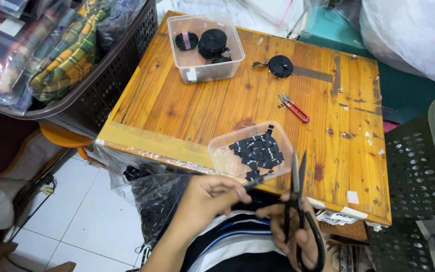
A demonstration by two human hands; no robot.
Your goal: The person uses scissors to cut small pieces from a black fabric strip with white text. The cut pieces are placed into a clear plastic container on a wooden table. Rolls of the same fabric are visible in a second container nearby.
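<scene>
My left hand [211, 197] pinches a narrow black strip [254, 183] near the front edge of the wooden table [187, 106]. My right hand [290, 231] holds large black scissors [298, 201], blades pointing up beside the strip's end. Just beyond them a clear shallow tub [222, 151] holds several short black cut pieces. A black roll of tape [280, 66] lies on the table further back. A second clear tub [187, 55] at the far left corner contains black rolls.
Small red-handled snips [294, 108] lie on the table's right-middle. A dark basket [101, 85] of plastic-wrapped plaid cloth stands at left. A perforated green-grey crate [419, 171] is at right, a white bag [414, 35] behind. A clear bag [152, 191] of black bits hangs by my knee.
</scene>
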